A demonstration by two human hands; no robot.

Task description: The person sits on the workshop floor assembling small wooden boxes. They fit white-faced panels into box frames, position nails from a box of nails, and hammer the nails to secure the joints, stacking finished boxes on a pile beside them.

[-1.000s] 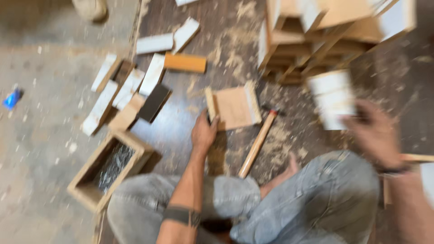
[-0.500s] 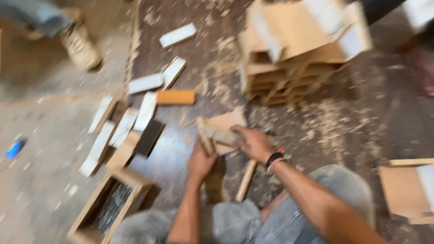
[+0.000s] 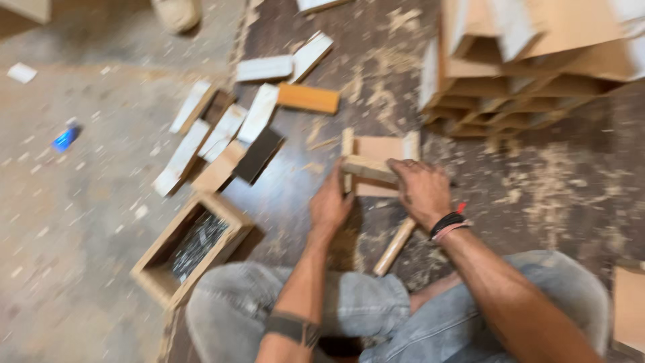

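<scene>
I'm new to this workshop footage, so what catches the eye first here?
Both hands, left and right, press a wood strip onto a small wooden frame on the dark floor, mid-picture. Left of them lie scattered wood offcuts and an open box of nails. A tall stack of wooden boxes fills the upper right.

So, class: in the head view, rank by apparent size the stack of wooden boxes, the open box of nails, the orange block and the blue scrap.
1. Stack
2. Nail box, nearer the camera
3. Orange block
4. Blue scrap
</scene>
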